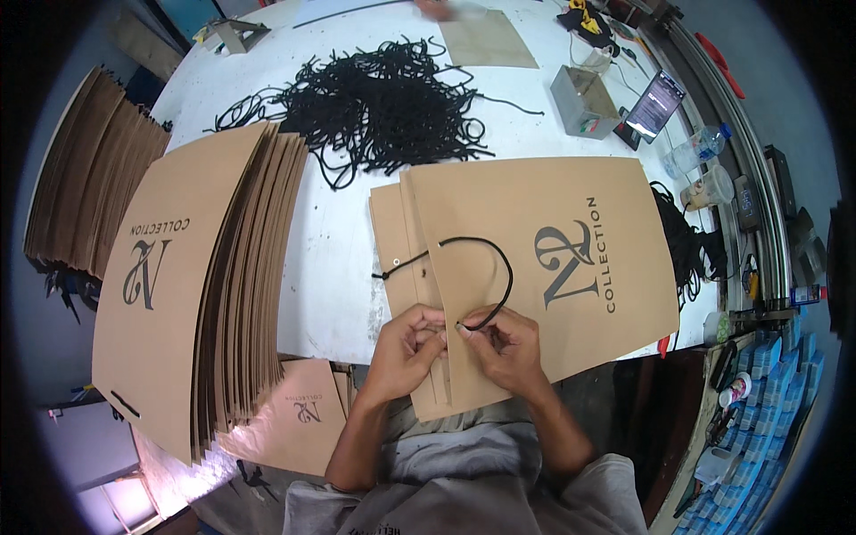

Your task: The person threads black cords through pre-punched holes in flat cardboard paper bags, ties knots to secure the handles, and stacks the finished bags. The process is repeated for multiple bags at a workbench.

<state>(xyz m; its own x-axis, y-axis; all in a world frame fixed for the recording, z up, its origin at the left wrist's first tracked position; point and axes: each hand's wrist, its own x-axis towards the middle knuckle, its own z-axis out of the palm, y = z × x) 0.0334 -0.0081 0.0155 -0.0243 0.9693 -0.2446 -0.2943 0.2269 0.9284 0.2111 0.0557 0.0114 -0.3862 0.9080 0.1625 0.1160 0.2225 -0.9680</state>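
A brown paper bag (pixel 499 201) with dark print lies sideways in front of me, its mouth toward the left. A black cord (pixel 510 276) arcs over its front panel; its knotted end sticks out left past the mouth, by an eyelet. My right hand (pixel 506 349) pinches the cord's other end against the panel near the rim. My left hand (pixel 412 352) is closed at the rim just beside it, thumb and fingers bent on the bag's edge. Its fingertips are partly hidden there.
A tangled heap of black cords (pixel 374 107) lies at the table's far side. Standing bags (pixel 187 250) are packed at the left. At the right are a metal box (pixel 585 101), a phone (pixel 655 107), a water bottle (pixel 695 150) and a cup (pixel 709 189). A blurred hand (pixel 434 9) shows at the far edge.
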